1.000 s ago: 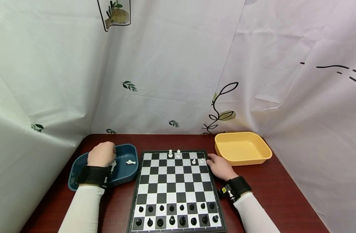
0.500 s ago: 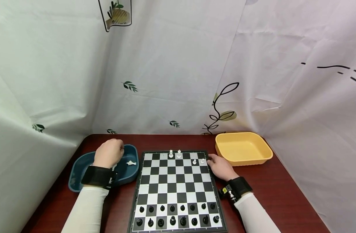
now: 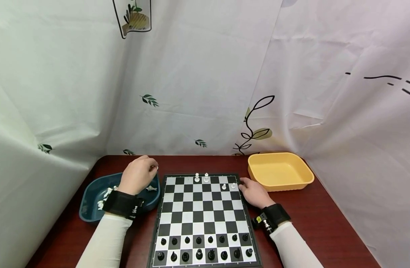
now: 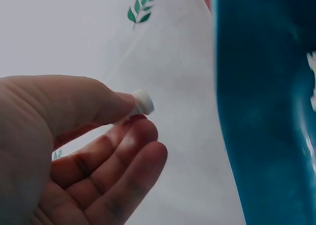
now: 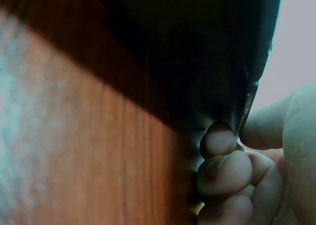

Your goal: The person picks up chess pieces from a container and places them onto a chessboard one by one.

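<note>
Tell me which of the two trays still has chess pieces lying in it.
The blue tray, left of the chessboard under the left hand, holds white pieces. The yellow tray on the right shows only bare plastic.

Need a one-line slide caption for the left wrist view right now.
Left hand pinches a white chess piece beside the blue tray.

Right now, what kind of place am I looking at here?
Probably a small curtained-off recording booth, not a home: printed sheets hang close round a wooden table. On it lies a chessboard between a blue tray and a yellow tray.
</note>
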{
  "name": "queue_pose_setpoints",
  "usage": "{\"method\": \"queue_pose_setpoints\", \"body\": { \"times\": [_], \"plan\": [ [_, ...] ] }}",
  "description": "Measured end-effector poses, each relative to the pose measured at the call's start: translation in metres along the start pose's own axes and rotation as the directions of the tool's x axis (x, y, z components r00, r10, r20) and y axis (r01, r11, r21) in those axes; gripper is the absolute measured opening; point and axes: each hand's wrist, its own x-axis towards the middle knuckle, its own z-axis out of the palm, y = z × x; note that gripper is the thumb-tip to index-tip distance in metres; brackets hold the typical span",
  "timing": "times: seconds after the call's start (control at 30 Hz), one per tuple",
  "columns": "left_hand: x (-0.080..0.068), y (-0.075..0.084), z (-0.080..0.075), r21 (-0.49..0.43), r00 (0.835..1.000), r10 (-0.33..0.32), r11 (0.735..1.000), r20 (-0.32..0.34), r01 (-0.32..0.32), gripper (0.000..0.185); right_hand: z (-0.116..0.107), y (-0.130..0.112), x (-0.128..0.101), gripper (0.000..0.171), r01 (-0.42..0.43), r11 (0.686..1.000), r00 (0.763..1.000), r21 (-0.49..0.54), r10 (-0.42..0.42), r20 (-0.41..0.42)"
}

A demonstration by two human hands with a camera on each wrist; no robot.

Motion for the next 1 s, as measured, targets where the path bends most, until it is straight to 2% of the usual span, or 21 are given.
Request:
{"method": "queue_pose_setpoints", "body": {
  "times": [0.3, 0.47, 0.67, 0.8, 1.0],
  "plan": [
    [0.004, 0.022, 0.015, -0.016, 0.995, 0.096, 0.995, 0.014, -0.096, 0.006, -0.001, 0.000, -0.003, 0.044, 0.004, 1.000, 1.000, 0.016, -0.004, -0.008],
    [0.004, 0.029, 0.022, -0.024, 0.991, 0.131, 0.991, 0.029, -0.130, 0.005, -0.001, -0.001, -0.003, 0.043, 0.019, 1.000, 1.000, 0.003, -0.019, -0.017],
    [0.006, 0.039, 0.030, -0.059, 0.985, 0.161, 0.986, 0.065, -0.157, 0.006, -0.001, 0.000, -0.001, 0.045, -0.005, 1.000, 1.000, 0.023, 0.005, 0.002],
    [0.009, 0.048, 0.037, -0.084, 0.977, 0.189, 0.980, 0.094, -0.182, 0.008, 0.001, 0.002, 0.000, 0.044, -0.010, 1.000, 1.000, 0.003, 0.010, 0.003],
    [0.013, 0.060, 0.050, -0.106, 0.956, 0.275, 0.959, 0.102, -0.264, 0.008, 0.001, 0.002, -0.001, 0.044, -0.011, 1.000, 1.000, 0.006, 0.011, 0.001]
  ]
}}
